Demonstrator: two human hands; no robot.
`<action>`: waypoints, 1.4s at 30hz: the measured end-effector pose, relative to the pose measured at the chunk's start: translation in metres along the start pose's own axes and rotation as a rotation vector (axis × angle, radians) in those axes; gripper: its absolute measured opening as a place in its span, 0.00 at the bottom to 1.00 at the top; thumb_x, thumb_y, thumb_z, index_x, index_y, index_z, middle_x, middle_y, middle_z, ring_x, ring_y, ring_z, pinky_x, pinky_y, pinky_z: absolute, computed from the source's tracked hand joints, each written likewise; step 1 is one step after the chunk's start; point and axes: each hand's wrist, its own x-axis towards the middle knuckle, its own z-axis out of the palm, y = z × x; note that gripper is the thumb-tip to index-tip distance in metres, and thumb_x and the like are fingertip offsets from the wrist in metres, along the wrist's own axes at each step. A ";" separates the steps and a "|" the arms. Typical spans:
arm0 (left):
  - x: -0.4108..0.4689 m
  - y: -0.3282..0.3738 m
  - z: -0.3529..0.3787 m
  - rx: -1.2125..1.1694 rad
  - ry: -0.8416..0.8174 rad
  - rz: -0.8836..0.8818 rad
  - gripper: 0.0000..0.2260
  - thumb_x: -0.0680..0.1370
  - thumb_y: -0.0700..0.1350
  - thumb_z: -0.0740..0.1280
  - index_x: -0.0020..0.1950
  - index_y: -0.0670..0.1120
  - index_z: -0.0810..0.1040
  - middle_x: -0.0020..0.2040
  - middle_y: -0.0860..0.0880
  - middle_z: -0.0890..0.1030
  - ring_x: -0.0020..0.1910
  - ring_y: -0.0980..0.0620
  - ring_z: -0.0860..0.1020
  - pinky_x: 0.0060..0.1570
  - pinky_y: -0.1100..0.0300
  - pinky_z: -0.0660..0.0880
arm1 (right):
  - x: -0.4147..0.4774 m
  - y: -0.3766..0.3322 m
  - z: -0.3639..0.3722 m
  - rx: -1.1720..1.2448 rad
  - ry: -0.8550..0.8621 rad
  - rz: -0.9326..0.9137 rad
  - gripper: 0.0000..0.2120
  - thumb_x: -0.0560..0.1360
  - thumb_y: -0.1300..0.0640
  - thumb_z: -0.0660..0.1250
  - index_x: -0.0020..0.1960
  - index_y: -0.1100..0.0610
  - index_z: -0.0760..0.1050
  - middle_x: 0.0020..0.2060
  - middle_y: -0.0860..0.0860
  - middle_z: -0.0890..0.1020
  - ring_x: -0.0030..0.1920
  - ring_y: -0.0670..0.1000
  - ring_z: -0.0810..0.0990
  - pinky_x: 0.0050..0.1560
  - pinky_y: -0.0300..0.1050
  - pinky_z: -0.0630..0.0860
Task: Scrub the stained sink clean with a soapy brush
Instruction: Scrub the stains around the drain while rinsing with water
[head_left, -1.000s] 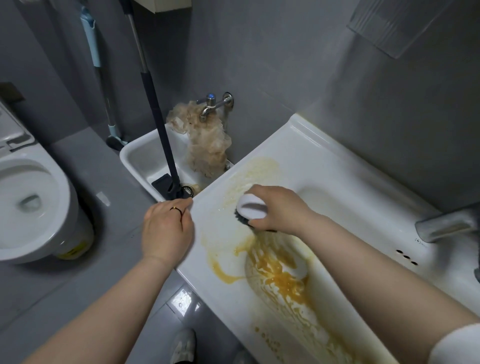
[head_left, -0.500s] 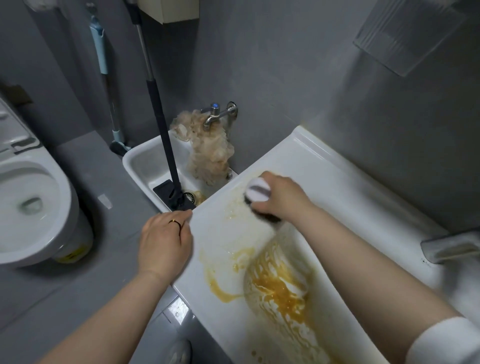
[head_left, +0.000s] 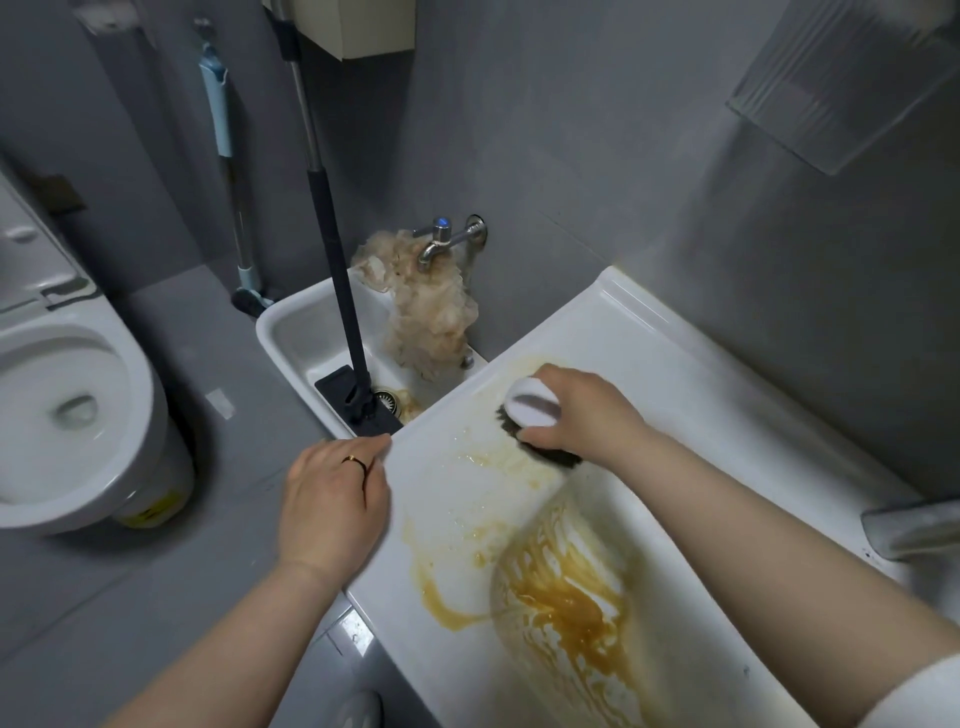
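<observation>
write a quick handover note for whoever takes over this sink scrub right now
Right hand grips the white-topped brush, bristles down on the left ledge of the sink.
Left hand rests on the sink's near-left corner and holds nothing.
Done: the ledge by the brush shows only faint yellow smears.
Left: the thick brown stain down inside the sink and a streak on its front rim. It probably needs a rinse afterwards.
</observation>
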 end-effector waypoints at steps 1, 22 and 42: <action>0.000 0.000 0.000 0.001 0.002 0.000 0.18 0.71 0.44 0.54 0.43 0.41 0.82 0.37 0.45 0.83 0.34 0.44 0.80 0.42 0.58 0.62 | -0.003 0.008 -0.003 -0.001 0.022 0.039 0.24 0.71 0.49 0.70 0.61 0.57 0.69 0.54 0.54 0.78 0.55 0.55 0.74 0.43 0.41 0.63; 0.000 -0.001 0.001 0.014 -0.002 -0.005 0.17 0.71 0.45 0.54 0.43 0.42 0.82 0.36 0.46 0.83 0.34 0.44 0.80 0.43 0.59 0.62 | 0.006 0.014 -0.003 -0.055 0.020 -0.045 0.29 0.74 0.49 0.66 0.72 0.47 0.60 0.61 0.53 0.75 0.62 0.55 0.73 0.56 0.42 0.65; -0.001 -0.002 0.002 -0.005 -0.011 -0.031 0.18 0.71 0.45 0.54 0.44 0.42 0.82 0.37 0.46 0.83 0.36 0.43 0.80 0.45 0.58 0.61 | 0.005 -0.019 0.009 0.008 -0.001 -0.089 0.28 0.74 0.50 0.66 0.71 0.48 0.62 0.60 0.54 0.75 0.61 0.56 0.73 0.55 0.43 0.66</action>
